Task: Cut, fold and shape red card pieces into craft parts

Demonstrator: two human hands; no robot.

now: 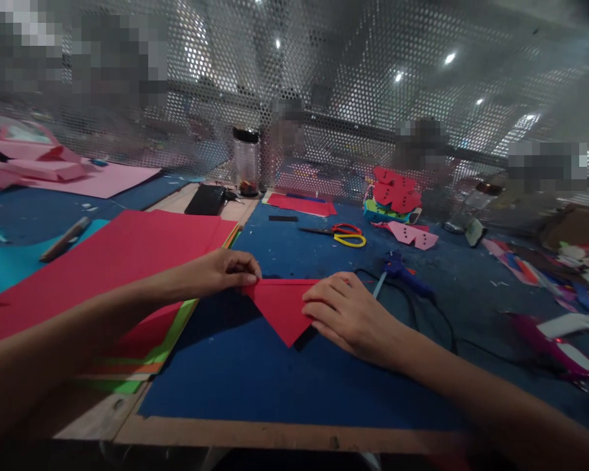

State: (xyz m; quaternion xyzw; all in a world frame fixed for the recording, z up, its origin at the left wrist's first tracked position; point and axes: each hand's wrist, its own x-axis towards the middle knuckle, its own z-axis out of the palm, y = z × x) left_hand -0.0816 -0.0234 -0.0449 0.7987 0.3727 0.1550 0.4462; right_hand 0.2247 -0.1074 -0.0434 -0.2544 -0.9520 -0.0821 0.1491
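A red sheet of paper (285, 309), folded to a triangle with its point toward me, is held just over the blue table mat (275, 386). A narrow folded strip runs along its far edge. My left hand (230, 269) pinches the left end of that edge between thumb and fingers. At the right side, my right hand (341, 313) grips the paper with its fingers bent over it; the thumb is hidden. Beyond the paper lie scissors (346, 234) with red and yellow handles. A blue glue gun (405, 275) rests to the right of my right hand.
Stacked coloured sheets (142, 255), red on top, lie on the left. A black wallet-like item (206, 199) and a jar (246, 163) stand farther back. Red cut-outs (396, 191) are piled at the back right. The glue gun's cable (446, 320) trails right. A perforated metal screen (334, 91) borders the back.
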